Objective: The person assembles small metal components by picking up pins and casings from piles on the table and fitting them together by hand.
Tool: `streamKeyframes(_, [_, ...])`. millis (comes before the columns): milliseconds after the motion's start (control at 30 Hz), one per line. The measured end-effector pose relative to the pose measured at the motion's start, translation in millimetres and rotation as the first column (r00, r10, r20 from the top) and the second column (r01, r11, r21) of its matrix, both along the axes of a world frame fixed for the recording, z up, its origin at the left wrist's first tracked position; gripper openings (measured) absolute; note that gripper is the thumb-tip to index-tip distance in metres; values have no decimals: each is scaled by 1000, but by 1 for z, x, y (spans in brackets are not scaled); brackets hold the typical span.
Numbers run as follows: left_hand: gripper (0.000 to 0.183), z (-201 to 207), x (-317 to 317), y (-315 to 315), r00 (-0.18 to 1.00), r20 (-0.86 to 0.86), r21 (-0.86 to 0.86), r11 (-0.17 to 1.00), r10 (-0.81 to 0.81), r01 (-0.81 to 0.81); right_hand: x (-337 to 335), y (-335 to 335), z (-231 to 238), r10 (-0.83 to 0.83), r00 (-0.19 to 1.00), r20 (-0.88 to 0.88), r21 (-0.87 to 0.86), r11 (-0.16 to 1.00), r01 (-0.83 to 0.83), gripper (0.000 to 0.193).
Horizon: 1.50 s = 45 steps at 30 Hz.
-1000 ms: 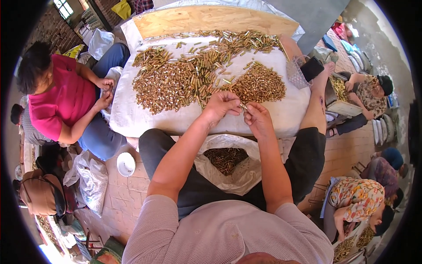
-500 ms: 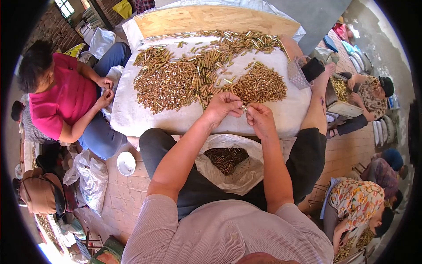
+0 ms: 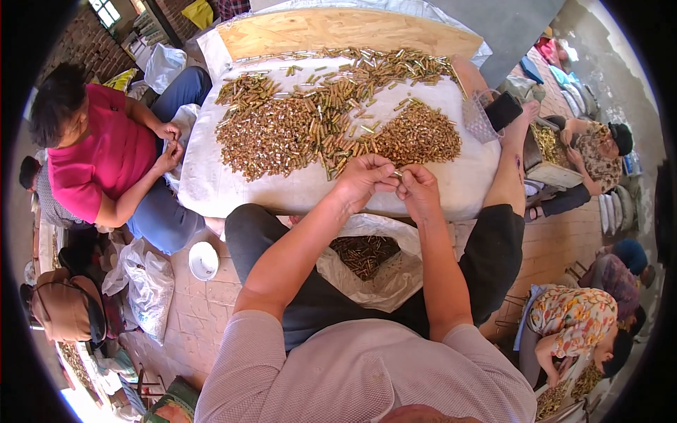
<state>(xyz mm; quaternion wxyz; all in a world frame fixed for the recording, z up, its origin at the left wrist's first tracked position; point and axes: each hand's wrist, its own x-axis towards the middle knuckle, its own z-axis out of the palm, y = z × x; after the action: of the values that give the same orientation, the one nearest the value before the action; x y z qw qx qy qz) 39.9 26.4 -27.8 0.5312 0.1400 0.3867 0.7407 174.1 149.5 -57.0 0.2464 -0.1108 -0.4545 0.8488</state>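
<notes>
Taking the two hands as the middle of the clock, a white bag [image 3: 405,283] sits wide open at 6 o'clock between the person's dark-clad knees, dark metal tubes [image 3: 364,255] lying inside it. The table [image 3: 458,190] spreads from 9 through 12 to 2 o'clock under a pale cloth. A heap of small metal pieces [image 3: 421,134] rises at 1 o'clock; a larger heap [image 3: 261,137] lies between 9 and 10, with a loose band of longer brass-coloured tubes [image 3: 328,134] running between them and along the far side. At 2 o'clock a see-through basket [image 3: 478,125] stands by the table edge, a black phone-like slab [image 3: 503,111] at its top. A wooden board [image 3: 345,33] closes the table's far edge towards 12.

On the tiled floor [image 3: 218,310], a white bowl [image 3: 204,261] stands at 8 o'clock, a filled plastic bag [image 3: 147,292] beyond it. A co-worker in a pink top [image 3: 116,144] sits at 9; others bend over their work at 3 and 4. A brick wall [image 3: 84,46] and a bright window [image 3: 104,13] show at 10.

The left hand [image 3: 368,178] and right hand [image 3: 421,192] meet just over the table's near edge, thumbs and fingertips closed in a tight pinch on one small metal piece [image 3: 398,174] between them. Whether either palm hides more, I cannot tell.
</notes>
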Motion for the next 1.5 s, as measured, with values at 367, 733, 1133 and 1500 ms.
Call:
streamKeyframes(367, [19,29,-31,-11,906,-415,-229,973,-82,-16,3,-10,23,-30,995,92,63,998,24,9])
streamKeyframes(733, [14,18,-66,-47,16,-876,-442,790,-482,-424,15,15,13,-130,889,439,647,733,-212,8])
streamKeyframes(1133, [16,-4,-64,-47,-66,-842,-416,722,-535,-553,-1,13,-8,-539,794,279,950,275,-147,14])
streamKeyframes(1500, [21,14,-75,-53,491,-821,-419,892,-292,-171,-8,4,-10,-550,821,151,988,113,-106,8])
